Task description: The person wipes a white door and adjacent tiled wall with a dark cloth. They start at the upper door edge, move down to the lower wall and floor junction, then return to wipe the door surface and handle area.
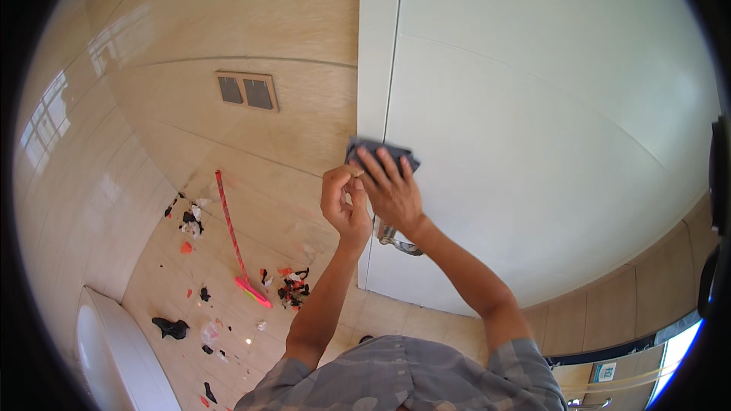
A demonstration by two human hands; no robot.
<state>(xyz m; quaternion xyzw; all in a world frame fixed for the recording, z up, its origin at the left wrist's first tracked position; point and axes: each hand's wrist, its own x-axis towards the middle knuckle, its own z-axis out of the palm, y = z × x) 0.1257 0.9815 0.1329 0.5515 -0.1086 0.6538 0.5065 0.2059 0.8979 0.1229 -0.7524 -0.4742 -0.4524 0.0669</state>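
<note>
My right hand (394,191) lies flat, fingers spread, over a folded dark grey cloth (410,158). It presses the cloth against a white door (514,125) and the door's white frame (374,68), across the gap between them. Just left of it, my left hand (345,200) is raised with its fingers curled and the thumb near the fingertips. Whether something small is pinched there cannot be made out. Below my right hand, partly hidden by my wrist and forearm, is a metal door handle (402,244).
Two dark switches in a wooden-coloured frame (246,91) sit on the beige tiled wall. A red-handled broom (231,228) leans by it. Black, red and white scraps (294,288) and a black plastic piece (170,328) litter the floor. A white tub-like fixture (123,354) stands lower left.
</note>
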